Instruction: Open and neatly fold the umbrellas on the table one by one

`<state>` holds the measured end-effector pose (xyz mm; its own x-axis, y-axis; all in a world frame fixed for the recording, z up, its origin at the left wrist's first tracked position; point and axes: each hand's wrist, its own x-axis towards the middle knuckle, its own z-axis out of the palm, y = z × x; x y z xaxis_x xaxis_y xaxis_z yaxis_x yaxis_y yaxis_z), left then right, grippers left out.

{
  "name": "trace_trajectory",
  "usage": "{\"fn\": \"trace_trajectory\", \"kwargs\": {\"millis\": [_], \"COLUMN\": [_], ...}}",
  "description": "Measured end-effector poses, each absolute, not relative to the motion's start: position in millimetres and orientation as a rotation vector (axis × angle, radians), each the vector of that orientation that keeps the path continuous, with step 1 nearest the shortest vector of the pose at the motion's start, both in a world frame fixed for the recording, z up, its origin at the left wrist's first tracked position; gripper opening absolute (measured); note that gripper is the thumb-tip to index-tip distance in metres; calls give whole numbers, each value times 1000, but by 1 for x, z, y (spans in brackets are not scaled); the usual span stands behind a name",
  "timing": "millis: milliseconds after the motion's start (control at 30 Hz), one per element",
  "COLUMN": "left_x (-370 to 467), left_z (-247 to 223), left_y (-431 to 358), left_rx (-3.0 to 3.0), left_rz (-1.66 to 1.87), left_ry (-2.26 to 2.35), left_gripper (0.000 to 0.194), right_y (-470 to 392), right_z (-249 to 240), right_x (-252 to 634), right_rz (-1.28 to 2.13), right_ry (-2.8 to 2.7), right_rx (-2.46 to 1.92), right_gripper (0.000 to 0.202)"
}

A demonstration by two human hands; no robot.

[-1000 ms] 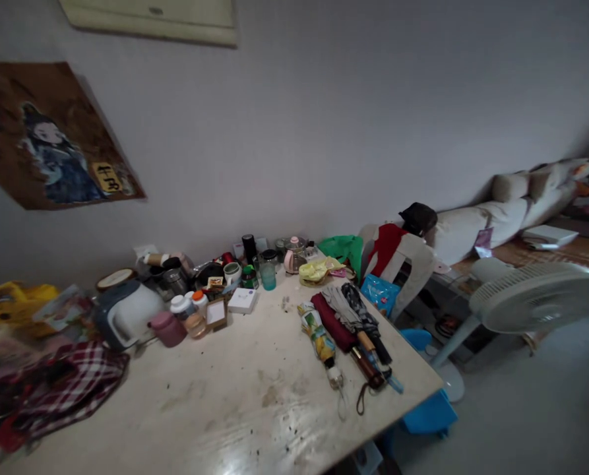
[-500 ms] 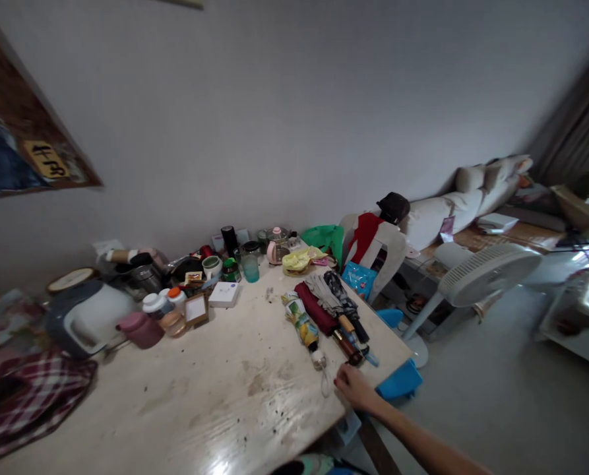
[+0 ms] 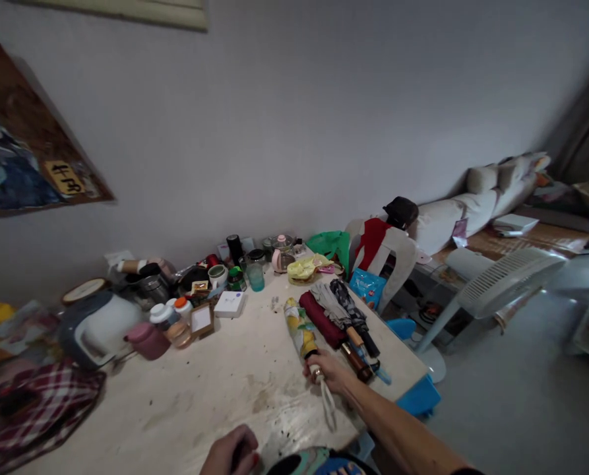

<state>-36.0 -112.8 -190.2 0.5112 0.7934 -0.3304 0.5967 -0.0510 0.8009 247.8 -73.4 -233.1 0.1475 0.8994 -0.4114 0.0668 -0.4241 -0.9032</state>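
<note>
My right hand (image 3: 326, 373) is closed around the handle of a folded yellow patterned umbrella (image 3: 300, 326). The umbrella lies on the pale table (image 3: 210, 402), and its wrist strap hangs below my fingers. To its right are a folded dark red umbrella (image 3: 321, 320), a grey umbrella (image 3: 328, 303) and a dark patterned umbrella (image 3: 346, 300). At the bottom edge of the view, my left hand (image 3: 232, 452) is loosely curled, with a gap between thumb and fingers. Nothing shows in it.
An electric kettle (image 3: 109, 326), a pink jar (image 3: 148, 340), a white box (image 3: 229, 304) and a teal glass (image 3: 256, 277) stand along the back and left. Checked cloth (image 3: 51, 409) covers the left side. Right of the table are a white chair (image 3: 398, 254) and a fan (image 3: 512, 280).
My right hand has moved left from the table edge and taken hold of the yellow umbrella's handle. My left hand has come into view at the bottom. The view has shifted slightly.
</note>
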Motion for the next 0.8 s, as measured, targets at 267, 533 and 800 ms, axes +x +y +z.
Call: {"fn": "trace_trajectory", "kwargs": {"millis": [267, 533, 800], "left_x": [31, 78, 53], "left_z": [-137, -106, -114], "left_y": [-62, -40, -29], "left_rx": [1222, 910, 1394], "left_rz": [817, 1151, 1036], "left_ry": [1178, 1006, 1130], "left_gripper": [72, 54, 49], "right_y": [-96, -98, -95], "right_z": [-170, -156, -148], "right_x": [217, 201, 191], "right_rz": [1399, 1061, 1289], "right_ry": [-1167, -1400, -1160], "right_rx": [-1193, -1278, -1206], "right_gripper": [51, 68, 43]}}
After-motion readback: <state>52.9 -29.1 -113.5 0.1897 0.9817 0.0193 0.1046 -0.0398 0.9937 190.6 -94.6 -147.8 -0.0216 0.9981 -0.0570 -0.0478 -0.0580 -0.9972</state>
